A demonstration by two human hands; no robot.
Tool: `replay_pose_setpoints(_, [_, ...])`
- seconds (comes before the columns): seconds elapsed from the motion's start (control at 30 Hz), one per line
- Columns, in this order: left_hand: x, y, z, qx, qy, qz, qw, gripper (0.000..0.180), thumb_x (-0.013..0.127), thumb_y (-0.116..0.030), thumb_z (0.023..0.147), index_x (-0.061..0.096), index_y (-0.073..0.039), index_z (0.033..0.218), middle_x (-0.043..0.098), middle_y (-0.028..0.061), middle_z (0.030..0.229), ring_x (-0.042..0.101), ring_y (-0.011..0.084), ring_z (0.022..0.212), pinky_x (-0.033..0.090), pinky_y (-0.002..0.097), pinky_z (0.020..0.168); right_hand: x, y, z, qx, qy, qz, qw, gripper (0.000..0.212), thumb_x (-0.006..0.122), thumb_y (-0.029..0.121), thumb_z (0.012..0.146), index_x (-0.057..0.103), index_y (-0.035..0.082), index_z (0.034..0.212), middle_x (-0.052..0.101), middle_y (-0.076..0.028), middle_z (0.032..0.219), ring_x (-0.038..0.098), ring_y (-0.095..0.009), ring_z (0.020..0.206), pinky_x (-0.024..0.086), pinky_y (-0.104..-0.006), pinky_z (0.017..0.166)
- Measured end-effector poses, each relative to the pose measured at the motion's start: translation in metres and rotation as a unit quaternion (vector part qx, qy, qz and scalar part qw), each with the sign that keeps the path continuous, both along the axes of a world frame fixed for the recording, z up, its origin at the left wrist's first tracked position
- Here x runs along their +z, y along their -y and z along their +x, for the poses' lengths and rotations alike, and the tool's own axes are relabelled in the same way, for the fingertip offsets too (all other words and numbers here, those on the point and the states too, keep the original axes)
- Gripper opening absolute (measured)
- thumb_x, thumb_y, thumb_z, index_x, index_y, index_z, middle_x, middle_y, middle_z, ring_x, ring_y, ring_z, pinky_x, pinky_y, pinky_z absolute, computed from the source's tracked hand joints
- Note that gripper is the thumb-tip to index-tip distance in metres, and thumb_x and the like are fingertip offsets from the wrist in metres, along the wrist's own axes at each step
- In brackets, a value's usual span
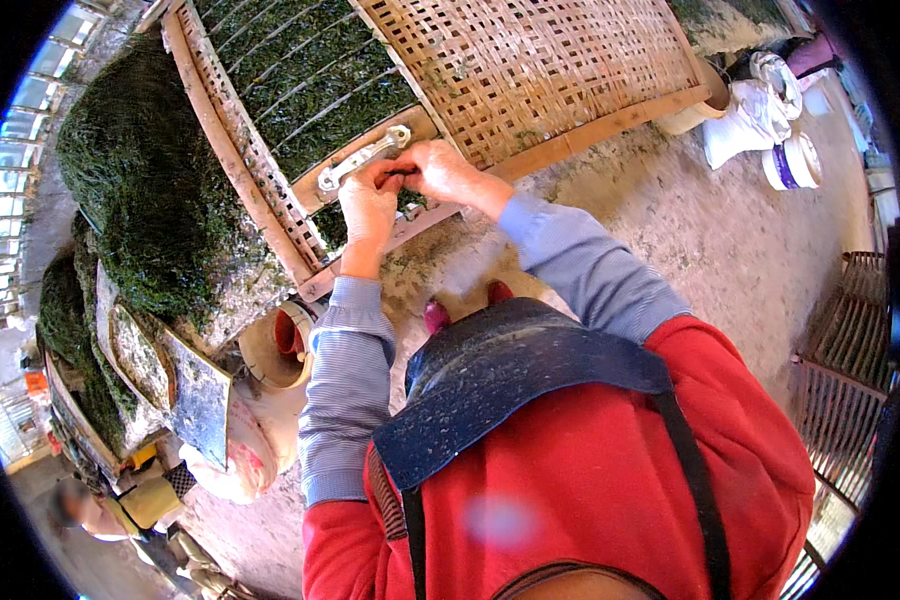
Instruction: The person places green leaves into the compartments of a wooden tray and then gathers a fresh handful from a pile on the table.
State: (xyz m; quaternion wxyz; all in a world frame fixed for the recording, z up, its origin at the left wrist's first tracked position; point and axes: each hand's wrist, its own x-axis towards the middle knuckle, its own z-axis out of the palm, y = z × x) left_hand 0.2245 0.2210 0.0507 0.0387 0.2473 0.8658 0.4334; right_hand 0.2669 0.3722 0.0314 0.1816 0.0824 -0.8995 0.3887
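My left hand [368, 207] and my right hand [448, 174] meet in front of me, thumbs and fingertips pinched together. A small dark bit shows between the fingers, too hidden to name. Just beyond the fingertips is a pale metal handle [364, 159], fixed to the wooden end board [310, 188] of a slatted frame. Dark green stringy leaves [315, 85] lie beneath the thin slats. To the right of the slats is a woven bamboo panel [560, 75] with a wooden edge. A narrow woven strip [255, 135] borders them on the left.
A tall heap of dark green leaves [145, 185] rises at the left. Below it stand a round tub [260, 358] and a grey board [202, 405]. White sacks [755, 125] and a white bucket [794, 163] sit far right, near a slatted rack [842, 335]. Another person [105, 515] is at lower left.
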Motion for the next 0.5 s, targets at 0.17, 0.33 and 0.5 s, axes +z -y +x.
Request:
replay_pose_setpoints(0.17, [-0.016,-0.006,0.008,0.022,-0.085,-0.129,0.988,0.012,0.067,-0.017,0.074,0.066,-0.008,0.082,0.064,0.0115,0.075,0.063,0.0274,0.067,0.049,0.0356,0.061,0.025,-0.014,0.039,-0.111,0.015,0.070,0.991,0.029,0.056,0.003,0.073,0.061,0.006,0.102,0.061,-0.013,0.081,0.060,-0.032,0.070,0.050,-0.0391,0.064])
replay_pose_setpoints(0.33, [-0.011,-0.013,0.013,0.005,-0.130,-0.168,0.977,0.009,0.063,-0.015,0.076,0.062,-0.009,0.082,0.062,0.0114,0.082,0.060,0.0321,0.077,0.048,0.0410,0.067,0.009,-0.013,0.055,0.003,0.022,0.246,0.969,0.029,0.054,0.011,0.074,0.062,0.011,0.102,0.055,-0.003,0.101,0.050,-0.020,0.106,0.035,-0.0447,0.093])
replay_pose_setpoints(0.5, [0.019,0.021,0.017,-0.097,-0.110,-0.078,0.986,0.021,0.058,-0.001,0.070,0.065,-0.008,0.088,0.061,0.0105,0.091,0.059,0.0301,0.086,0.049,0.0378,0.072,0.036,-0.024,0.056,0.053,-0.028,0.295,0.954,0.017,0.053,0.016,0.077,0.064,0.013,0.090,0.055,-0.003,0.101,0.051,-0.022,0.100,0.039,-0.0426,0.087])
